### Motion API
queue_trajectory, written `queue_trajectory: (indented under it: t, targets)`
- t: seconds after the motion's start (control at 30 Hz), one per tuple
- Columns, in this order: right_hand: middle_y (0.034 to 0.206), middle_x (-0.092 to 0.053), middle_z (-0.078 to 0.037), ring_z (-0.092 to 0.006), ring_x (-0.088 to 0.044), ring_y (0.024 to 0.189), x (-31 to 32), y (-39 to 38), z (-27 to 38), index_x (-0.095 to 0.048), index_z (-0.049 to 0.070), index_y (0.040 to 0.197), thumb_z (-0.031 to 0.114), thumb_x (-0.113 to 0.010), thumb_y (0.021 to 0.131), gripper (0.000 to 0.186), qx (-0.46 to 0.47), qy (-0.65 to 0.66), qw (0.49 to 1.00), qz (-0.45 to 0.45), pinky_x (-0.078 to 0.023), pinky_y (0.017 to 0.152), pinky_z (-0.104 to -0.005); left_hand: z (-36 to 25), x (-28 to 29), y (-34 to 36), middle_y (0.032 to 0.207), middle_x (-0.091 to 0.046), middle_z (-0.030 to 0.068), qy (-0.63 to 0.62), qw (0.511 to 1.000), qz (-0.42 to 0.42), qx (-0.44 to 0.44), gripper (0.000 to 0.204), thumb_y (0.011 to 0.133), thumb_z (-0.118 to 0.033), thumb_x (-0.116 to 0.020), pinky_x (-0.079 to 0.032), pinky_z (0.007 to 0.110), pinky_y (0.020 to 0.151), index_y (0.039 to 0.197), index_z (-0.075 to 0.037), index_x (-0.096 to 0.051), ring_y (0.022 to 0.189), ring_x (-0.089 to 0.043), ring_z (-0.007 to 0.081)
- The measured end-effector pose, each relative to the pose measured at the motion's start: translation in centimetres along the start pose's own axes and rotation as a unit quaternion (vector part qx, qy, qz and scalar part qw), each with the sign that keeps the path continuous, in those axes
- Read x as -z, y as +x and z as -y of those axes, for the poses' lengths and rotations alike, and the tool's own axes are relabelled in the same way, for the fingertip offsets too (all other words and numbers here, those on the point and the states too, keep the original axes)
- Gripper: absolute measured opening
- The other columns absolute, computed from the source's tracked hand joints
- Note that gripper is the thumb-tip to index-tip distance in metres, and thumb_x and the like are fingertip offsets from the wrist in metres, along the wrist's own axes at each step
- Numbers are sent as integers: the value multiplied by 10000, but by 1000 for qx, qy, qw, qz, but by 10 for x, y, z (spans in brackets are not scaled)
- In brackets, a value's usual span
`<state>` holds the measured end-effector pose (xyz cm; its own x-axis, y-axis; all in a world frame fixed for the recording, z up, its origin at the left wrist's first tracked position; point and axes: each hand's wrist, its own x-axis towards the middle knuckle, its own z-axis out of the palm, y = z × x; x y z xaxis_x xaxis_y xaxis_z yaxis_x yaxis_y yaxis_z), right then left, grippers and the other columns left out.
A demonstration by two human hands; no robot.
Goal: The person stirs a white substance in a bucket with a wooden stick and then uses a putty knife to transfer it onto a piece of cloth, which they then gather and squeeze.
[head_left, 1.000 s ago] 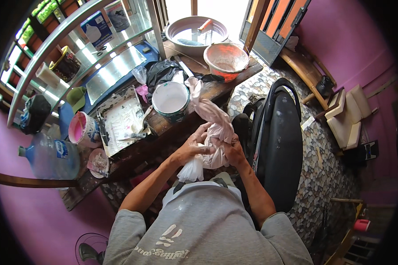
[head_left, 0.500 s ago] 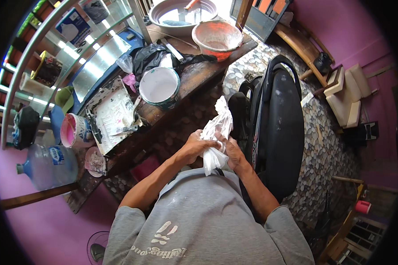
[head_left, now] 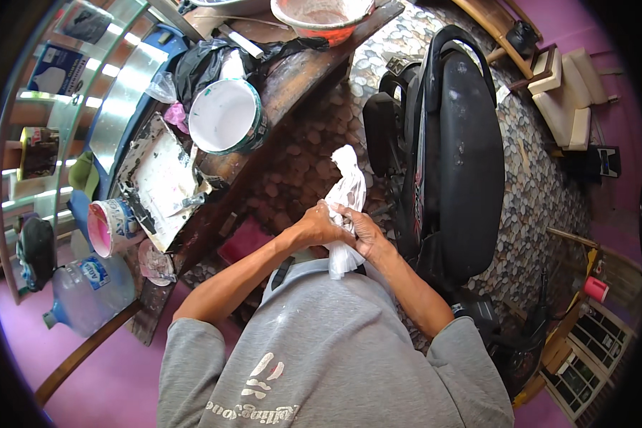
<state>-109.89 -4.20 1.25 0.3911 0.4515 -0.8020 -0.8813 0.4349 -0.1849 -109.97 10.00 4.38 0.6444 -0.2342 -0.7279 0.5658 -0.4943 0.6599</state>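
A crumpled, twisted pale plastic bag (head_left: 347,182) is gripped in front of my body, its narrow end sticking up and a loose translucent tail hanging below. My left hand (head_left: 321,225) is closed on it from the left, and my right hand (head_left: 364,230) grips it from the right, the two hands touching. What is inside the bag I cannot make out. Up and left of them, on a dark wooden bench (head_left: 289,100), stand a white-lined paint bucket (head_left: 222,118) and a paint-crusted white tray (head_left: 165,184).
An orange basin (head_left: 321,25) and black plastic (head_left: 192,75) lie on the bench; a pink-paint bucket (head_left: 110,227) and water jug (head_left: 93,292) sit left. A scooter seat (head_left: 464,164) is close on the right over pebbled floor (head_left: 531,214), with cream padded seats (head_left: 571,107) beyond.
My view has tilted downward. The bag has drawn in nearer my body and is more tightly bunched, its top end shorter and more upright, with my hands closer together on it.
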Motion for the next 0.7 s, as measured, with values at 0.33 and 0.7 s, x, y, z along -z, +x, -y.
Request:
queue_trajectory:
  t: [0.33,0.7]
  targets:
    - [952,-649,-38,-159,-623,859,9,22,2,-604,75,1067,246,-772,738,407,-58,9,998,3,-512,798,-321,7,-13,16,900,-652,243,77,991,-86,62,575,572,-292,-726,-538,389,744,997,72,-596,855,-663,348]
    - [935,-650,-57,-161,-625,825,20,47,-15,-615,49,1022,189,-690,764,303,-30,-15,999,6,-504,790,-302,25,-23,19,858,-631,292,133,977,-168,11,592,605,-317,-684,-535,422,734,950,149,-563,800,-657,387]
